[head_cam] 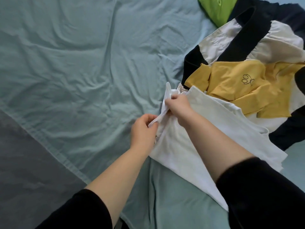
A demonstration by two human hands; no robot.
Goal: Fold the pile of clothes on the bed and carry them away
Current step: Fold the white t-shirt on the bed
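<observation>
A white cotton garment (pixel 194 134) lay on the wrinkled pale-teal bedsheet (pixel 74 63), its bunched edge pinched by the left hand (pixel 144 129) and right hand (pixel 178 106). Just beyond, touching it, sat a mustard-yellow shirt (pixel 239 90), a navy-and-cream garment (pixel 247 38) and lime-green fabric (pixel 216 9).

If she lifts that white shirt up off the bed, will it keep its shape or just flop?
Probably flop: the white shirt already bunches and creases where the left hand and right hand pinch its edge. It looks thin, so likely light. It may drag the yellow top, which it touches.
</observation>
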